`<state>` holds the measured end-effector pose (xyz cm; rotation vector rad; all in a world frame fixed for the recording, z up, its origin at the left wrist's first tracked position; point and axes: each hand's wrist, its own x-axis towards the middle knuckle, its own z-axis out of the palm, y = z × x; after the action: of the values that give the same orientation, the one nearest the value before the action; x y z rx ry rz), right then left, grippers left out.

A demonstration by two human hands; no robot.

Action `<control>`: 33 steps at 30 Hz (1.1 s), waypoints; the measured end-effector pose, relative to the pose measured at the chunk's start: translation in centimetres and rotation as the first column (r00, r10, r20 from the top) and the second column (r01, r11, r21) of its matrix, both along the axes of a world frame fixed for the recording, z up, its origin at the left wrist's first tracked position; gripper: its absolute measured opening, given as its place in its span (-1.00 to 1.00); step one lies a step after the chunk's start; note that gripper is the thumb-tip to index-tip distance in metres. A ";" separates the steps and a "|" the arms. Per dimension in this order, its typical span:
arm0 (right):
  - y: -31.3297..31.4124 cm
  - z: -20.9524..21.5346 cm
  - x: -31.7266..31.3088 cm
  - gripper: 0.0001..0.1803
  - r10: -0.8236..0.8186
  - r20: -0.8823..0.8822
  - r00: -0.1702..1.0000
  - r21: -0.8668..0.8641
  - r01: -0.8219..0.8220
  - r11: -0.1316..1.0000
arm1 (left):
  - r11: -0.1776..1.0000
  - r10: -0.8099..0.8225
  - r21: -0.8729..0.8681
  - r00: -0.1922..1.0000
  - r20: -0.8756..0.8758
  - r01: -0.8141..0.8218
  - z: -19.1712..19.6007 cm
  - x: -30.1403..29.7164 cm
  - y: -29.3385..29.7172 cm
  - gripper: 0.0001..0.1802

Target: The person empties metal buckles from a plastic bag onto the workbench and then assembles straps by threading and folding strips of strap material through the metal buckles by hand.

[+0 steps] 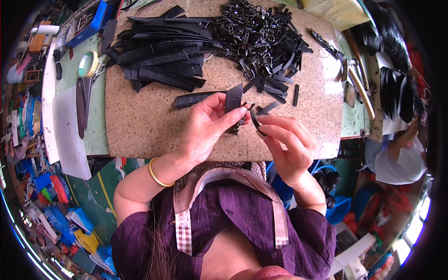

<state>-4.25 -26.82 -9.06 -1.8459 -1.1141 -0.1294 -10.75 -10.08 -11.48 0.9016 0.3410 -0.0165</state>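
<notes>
Near the middle of the speckled stone slab (144,135), my left hand (203,128) pinches a wide black strap (234,97) between thumb and fingers. A small metal buckle (249,105) shows at its fingertips, partly covered by them. Just to the right, my right hand (291,142) is closed on a short narrow black strip (255,122), its end close to the buckle. Another black strap (189,99) lies behind my left hand. Farther back are a stack of long black straps (158,56) and a heap of metal buckles (245,32), with loose short black strips (275,88) beside them.
On the right lie a wooden-handled hammer (361,91) and a dark metal tool (324,43). To the left are a tape roll (88,64), long dark strips (84,105), a white sheet (70,126) and a blue tray (95,25). Another person (399,161) sits at far right.
</notes>
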 end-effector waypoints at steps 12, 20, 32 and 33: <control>0.3 -1.5 -0.8 -0.78 -0.098 -0.168 0.981 0.031 0.105 0.994 | 0.998 -0.033 0.063 0.993 0.113 0.026 -0.3 -0.7 -1.0 -0.77; 0.5 -2.3 -1.0 -0.86 0.003 -0.768 0.641 0.202 0.238 0.950 | 0.991 -0.056 0.122 0.997 0.051 0.050 -0.1 -0.8 -1.1 -0.81; 1.5 -2.2 -3.0 -0.80 0.164 -0.855 0.491 0.369 0.355 0.859 | 0.991 0.019 0.125 0.981 0.194 -0.044 -0.8 -1.5 -2.0 -0.76; 1.6 -2.3 -3.0 -0.80 0.164 -0.856 0.490 0.369 0.357 0.858 | 0.991 0.017 0.126 0.981 0.192 -0.041 -0.5 -1.4 -2.0 -0.76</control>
<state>-7.21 -25.25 -11.35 -1.1784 -0.1710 0.4036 -12.17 -12.07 -11.94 1.0182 0.1773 0.1199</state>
